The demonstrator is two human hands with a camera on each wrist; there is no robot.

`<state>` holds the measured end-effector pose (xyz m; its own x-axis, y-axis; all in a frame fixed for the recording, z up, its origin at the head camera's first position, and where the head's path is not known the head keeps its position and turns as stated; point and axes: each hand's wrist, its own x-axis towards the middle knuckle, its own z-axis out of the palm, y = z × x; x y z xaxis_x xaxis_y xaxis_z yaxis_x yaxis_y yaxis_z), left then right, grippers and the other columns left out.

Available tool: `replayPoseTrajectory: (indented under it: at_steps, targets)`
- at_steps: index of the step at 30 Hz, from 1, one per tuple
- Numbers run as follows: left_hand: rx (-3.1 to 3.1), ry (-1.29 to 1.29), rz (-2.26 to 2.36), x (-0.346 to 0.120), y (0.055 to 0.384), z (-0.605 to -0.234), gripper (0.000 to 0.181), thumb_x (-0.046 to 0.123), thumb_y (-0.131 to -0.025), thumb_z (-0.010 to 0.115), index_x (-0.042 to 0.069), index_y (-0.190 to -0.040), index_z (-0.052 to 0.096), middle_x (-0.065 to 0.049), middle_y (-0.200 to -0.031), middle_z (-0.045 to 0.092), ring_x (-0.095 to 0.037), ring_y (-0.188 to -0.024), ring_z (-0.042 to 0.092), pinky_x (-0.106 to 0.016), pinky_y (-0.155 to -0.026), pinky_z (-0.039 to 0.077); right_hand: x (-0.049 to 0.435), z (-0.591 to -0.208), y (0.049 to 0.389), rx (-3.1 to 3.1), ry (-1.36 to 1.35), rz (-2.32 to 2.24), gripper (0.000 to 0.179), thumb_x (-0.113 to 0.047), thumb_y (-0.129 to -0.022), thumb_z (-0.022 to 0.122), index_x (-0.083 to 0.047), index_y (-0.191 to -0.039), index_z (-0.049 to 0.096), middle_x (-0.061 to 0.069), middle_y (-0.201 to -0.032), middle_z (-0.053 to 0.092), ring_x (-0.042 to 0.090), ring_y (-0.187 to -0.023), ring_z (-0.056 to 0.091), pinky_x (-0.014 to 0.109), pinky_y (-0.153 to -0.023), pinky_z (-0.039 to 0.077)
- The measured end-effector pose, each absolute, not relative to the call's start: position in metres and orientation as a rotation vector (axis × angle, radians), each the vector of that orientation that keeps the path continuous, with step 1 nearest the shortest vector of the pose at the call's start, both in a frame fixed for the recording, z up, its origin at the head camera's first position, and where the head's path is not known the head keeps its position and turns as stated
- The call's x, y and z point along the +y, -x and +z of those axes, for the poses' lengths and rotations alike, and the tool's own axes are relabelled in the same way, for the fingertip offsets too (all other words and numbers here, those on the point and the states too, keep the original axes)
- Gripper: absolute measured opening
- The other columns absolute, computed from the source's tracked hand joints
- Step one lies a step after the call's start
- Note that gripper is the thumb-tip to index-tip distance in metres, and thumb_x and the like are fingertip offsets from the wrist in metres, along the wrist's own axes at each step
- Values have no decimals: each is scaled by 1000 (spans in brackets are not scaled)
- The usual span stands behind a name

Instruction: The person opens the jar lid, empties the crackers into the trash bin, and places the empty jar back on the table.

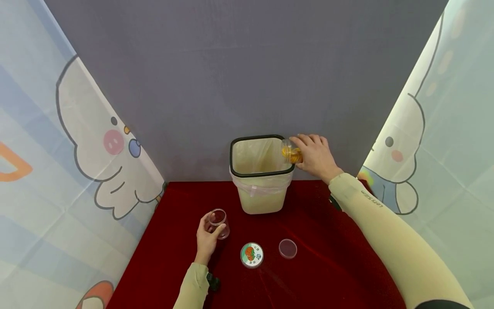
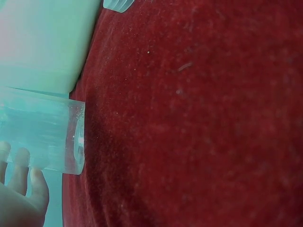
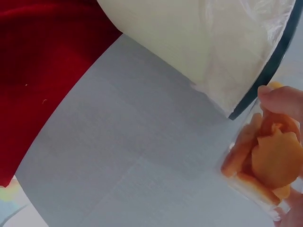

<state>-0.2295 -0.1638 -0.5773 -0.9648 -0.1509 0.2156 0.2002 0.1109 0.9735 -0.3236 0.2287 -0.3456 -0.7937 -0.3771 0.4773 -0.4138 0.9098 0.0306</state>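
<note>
My right hand (image 1: 317, 156) grips a clear plastic jar (image 1: 286, 151) holding several orange pieces (image 3: 277, 158). The jar lies tilted on its side, its mouth pointing left over the right rim of a cream trash bin (image 1: 262, 201). Lower left, my left hand (image 1: 208, 236) holds an empty-looking clear jar (image 1: 219, 223) with thumb and fingers round its side. In the left wrist view that jar (image 2: 42, 132) is close to the red cloth; whether it touches cannot be told. A round lid with an orange fruit picture (image 1: 252, 255) and a plain clear lid (image 1: 287, 249) lie on the cloth.
The bin has a black rim (image 1: 262, 174) and a thin plastic bag liner (image 1: 247, 154). Red cloth (image 1: 320, 266) covers the table. A grey curtain (image 1: 247, 77) hangs behind, and printed cartoon curtains (image 1: 104, 171) stand at both sides.
</note>
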Motion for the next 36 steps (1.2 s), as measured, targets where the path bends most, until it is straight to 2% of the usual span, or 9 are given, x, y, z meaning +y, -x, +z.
replayPoseTrajectory:
  at_steps: [13,21,28,36]
  targets:
    - [-2103,90,-1952,-163,228,-574,70,9,-84,82,-6,-141,46,-30,-139,49,-46,-129,47,-61,-103,34,228,-346,326,-2501,-657,89,85,-22,-72,88,-15,-147,49,17,-140,51,44,-122,45,61,-101,30]
    - [-2126,70,-1918,-163,230,-578,69,12,-84,82,-3,-142,48,-18,-137,55,-39,-128,50,-55,-102,38,229,-346,326,-2462,-702,24,75,-11,-73,82,-16,-142,54,18,-140,51,44,-123,44,63,-102,29]
    - [-2114,79,-1941,-164,228,-577,69,11,-84,82,-4,-141,47,-28,-139,51,-42,-128,49,-58,-103,36,229,-345,325,-2398,-776,-18,75,-10,-74,85,-17,-142,53,19,-138,52,45,-124,44,65,-104,28]
    - [-2117,82,-1935,-164,230,-577,69,12,-84,82,-4,-141,47,-28,-139,51,-42,-129,49,-58,-103,36,232,-346,325,-2392,-787,-31,78,-12,-73,87,-16,-142,53,19,-138,52,45,-125,43,65,-104,28]
